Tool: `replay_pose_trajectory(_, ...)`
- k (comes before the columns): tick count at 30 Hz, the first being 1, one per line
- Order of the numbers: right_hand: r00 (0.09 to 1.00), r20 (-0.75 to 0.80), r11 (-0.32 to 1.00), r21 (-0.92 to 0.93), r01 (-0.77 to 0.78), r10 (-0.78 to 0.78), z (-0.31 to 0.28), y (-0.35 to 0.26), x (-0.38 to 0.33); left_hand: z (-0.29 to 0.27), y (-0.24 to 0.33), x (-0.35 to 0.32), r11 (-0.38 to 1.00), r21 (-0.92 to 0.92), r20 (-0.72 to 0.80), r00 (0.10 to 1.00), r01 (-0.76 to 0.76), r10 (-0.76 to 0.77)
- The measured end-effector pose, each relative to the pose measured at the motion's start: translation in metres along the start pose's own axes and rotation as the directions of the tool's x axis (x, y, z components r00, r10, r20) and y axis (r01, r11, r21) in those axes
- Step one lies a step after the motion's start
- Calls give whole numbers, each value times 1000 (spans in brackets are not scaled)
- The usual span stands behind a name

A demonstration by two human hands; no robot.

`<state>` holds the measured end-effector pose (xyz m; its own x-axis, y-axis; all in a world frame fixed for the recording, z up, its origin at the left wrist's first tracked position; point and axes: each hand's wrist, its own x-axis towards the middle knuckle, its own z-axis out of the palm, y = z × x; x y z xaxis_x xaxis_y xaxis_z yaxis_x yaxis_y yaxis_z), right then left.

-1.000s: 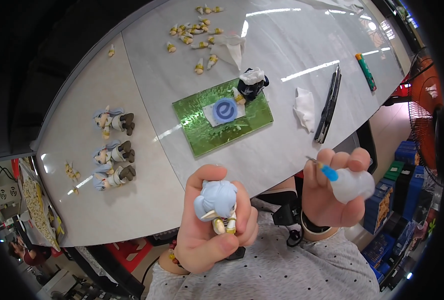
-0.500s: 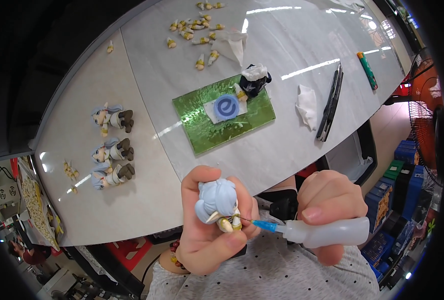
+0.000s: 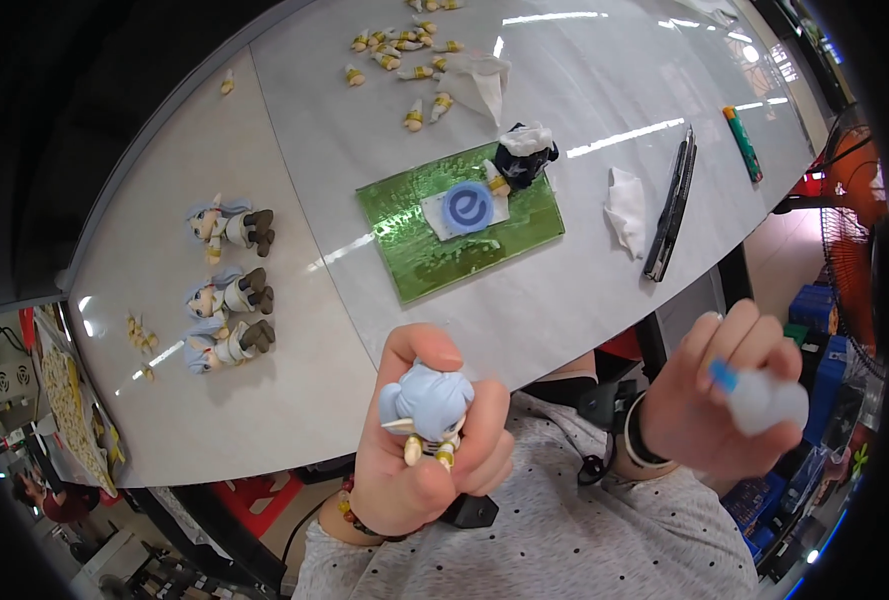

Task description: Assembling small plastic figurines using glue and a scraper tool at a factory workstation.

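Withdrawn from the figurine (image 3: 426, 405), the squeeze bottle (image 3: 764, 400) looks blurred, contents unclear.

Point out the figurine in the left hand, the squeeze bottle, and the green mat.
figurine (image 3: 429, 398), head view, on its pale blue hair.
squeeze bottle (image 3: 764, 400), head view, on its translucent body.
green mat (image 3: 434, 262), head view, on bare surface.
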<state>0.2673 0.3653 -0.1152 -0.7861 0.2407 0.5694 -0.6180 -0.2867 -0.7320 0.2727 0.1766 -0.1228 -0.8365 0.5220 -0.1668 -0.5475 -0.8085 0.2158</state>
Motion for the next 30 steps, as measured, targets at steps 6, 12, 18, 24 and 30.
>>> replay_pose_trajectory(6,935,-334,771,-625,-124,-120,-62,16,31,-5,4,-3,990,-105,48,995,90,-86)
replay_pose_trajectory(12,929,-360,524,-777,-349,83,-117,24,62,-4,4,-3,977,-164,114,986,139,-121)
replay_pose_trajectory(18,927,-165,381,-924,-26,-337,-102,36,56,-1,6,-4,980,-146,55,990,137,-130)
replay_pose_trajectory(24,944,-101,213,-962,-174,314,-47,32,53,0,3,-2,991,-27,69,989,135,-133)
replay_pose_trajectory(30,899,-83,513,-797,-318,429,-52,21,57,1,-1,-2,992,100,116,989,82,-93)
